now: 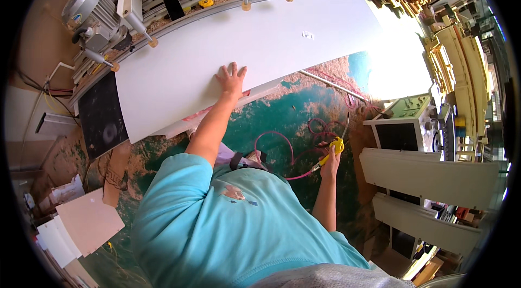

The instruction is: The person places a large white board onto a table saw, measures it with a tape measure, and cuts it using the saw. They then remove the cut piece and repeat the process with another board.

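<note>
A long white panel lies across the machine bed in front of me, with a small label on its far right part. My left hand rests flat on the panel near its front edge, fingers spread. Low at my right side, my right hand grips a yellow air blow gun with a thin metal nozzle. A pink air hose runs from the gun's handle and loops over the green floor.
Motor-driven clamps line the panel's far edge. A phone and a yellow tape measure lie behind it. Sawdust covers parts of the floor. A control cabinet and white boards stand right; timber is stacked far right.
</note>
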{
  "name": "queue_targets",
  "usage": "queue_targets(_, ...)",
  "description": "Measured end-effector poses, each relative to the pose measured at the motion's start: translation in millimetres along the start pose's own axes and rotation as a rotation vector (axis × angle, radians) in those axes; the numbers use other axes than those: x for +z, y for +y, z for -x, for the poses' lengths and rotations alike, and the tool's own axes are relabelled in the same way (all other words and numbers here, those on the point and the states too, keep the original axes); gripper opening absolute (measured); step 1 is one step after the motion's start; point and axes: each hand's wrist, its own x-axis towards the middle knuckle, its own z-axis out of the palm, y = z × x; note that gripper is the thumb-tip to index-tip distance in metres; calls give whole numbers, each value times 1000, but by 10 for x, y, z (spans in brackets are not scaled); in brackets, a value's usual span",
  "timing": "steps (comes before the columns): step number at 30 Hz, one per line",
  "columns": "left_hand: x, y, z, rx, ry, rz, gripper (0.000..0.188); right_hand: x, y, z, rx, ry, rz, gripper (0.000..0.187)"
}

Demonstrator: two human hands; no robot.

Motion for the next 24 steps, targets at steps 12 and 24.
queue_targets(12,-93,37,64,-54,-36,88,88,181,169,17,86,-189,79,35)
queue_targets(24,-206,-220,71,33,-189,227,121,1429,336,-347,92,-396,162,35)
